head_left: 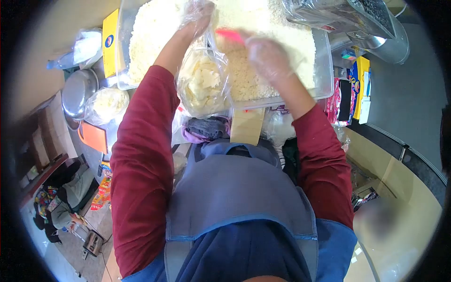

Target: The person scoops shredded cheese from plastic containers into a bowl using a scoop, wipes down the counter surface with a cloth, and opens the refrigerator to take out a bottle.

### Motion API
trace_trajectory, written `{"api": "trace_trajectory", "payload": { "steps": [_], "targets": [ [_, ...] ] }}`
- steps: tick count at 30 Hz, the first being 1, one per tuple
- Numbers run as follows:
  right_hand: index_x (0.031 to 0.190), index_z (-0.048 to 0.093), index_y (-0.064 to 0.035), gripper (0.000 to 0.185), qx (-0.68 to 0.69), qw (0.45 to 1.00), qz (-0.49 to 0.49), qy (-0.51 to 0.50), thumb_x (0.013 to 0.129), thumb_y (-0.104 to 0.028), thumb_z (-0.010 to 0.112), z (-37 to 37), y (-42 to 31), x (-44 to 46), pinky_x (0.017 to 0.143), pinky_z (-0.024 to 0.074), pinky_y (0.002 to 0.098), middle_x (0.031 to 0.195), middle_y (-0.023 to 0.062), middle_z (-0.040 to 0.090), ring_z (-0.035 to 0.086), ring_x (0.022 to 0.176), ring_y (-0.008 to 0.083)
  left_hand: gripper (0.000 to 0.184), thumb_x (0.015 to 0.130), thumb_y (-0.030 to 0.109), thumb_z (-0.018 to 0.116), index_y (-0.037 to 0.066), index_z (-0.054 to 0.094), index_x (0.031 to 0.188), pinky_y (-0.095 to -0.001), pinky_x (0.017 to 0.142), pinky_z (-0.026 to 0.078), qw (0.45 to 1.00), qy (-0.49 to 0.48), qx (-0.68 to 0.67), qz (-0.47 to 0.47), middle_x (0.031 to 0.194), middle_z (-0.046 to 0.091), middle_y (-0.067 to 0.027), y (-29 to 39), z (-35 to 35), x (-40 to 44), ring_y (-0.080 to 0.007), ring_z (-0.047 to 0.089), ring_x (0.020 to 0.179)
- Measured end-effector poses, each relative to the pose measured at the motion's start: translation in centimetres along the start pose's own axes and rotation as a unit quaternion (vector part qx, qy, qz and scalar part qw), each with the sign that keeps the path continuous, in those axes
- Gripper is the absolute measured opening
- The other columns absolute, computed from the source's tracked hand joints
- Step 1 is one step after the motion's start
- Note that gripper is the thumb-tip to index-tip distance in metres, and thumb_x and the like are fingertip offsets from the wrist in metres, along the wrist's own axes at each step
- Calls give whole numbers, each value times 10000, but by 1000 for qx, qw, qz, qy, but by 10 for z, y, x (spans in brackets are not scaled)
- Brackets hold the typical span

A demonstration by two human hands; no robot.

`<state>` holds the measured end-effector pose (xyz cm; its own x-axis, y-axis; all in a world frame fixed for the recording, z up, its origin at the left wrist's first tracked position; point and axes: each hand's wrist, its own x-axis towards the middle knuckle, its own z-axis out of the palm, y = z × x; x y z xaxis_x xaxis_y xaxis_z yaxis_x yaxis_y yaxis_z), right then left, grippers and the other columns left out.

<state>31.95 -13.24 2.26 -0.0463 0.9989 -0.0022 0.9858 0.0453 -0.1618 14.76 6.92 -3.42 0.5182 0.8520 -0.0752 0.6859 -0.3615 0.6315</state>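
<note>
My right hand point(268, 57), in a clear plastic glove and blurred by motion, is closed on a bright pink plastic tool point(230, 35); its exact kind does not show. It is over a clear plastic tub point(324, 80) of pale, crumbly grated food point(246, 77). My left hand point(199, 15), also gloved, reaches to the top edge between this tub and a second heap of white crumbs point(155, 35); its fingers are not clear. Below my left hand, at the tubs' near edge, lies a clear plastic bag point(203, 87) with pale yellow chunks in it.
To the left are a yellow box point(110, 43), a metal pot point(80, 94), a bag of pale food point(107, 104) and an orange board point(94, 137). A metal scoop point(371, 19), a phone point(345, 99) and another yellow box point(361, 87) are at right. A person point(70, 202) sits lower left.
</note>
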Motion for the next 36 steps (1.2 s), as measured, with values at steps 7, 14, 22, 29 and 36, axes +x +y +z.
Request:
{"api": "trace_trajectory", "payload": {
  "steps": [7,14,22,29,36],
  "targets": [
    [834,629,-85,218,204,963,-57,166,939,-215,488,-61,14,-63,658,502,363,670,134,606,620,663,268,644,972,467,289,48,241,1458,-401,1149,170,999,-4,-32,-16,1483,272,-243,7,0,-2,-381,221,1386],
    [892,623,-30,376,146,974,169,-26,969,-274,348,-11,3,-10,734,492,458,773,183,638,631,743,346,629,975,447,309,36,267,1450,-394,1149,170,996,-46,-70,-29,1478,296,-230,24,-9,-3,-365,220,1391],
    [1207,552,-65,391,84,985,152,-17,894,-289,487,-33,22,19,785,501,417,844,169,632,623,835,344,657,974,493,256,28,306,1436,-384,1161,116,984,-123,-124,-36,1493,269,-226,31,-15,-4,-353,165,1411],
    [1283,499,-48,424,106,994,39,-2,877,-167,473,-14,-31,-2,775,503,459,855,215,634,631,865,359,658,972,495,279,37,286,1444,-387,1154,148,978,-151,-135,-40,1488,265,-237,21,-13,1,-355,184,1405],
    [1198,561,-30,332,74,968,238,-23,913,-170,462,-15,45,-2,719,509,439,851,241,643,630,777,374,623,954,408,364,-27,317,1397,-400,1110,251,982,-114,-148,-41,1397,376,-279,37,-22,-8,-385,323,1327]
  ]
}}
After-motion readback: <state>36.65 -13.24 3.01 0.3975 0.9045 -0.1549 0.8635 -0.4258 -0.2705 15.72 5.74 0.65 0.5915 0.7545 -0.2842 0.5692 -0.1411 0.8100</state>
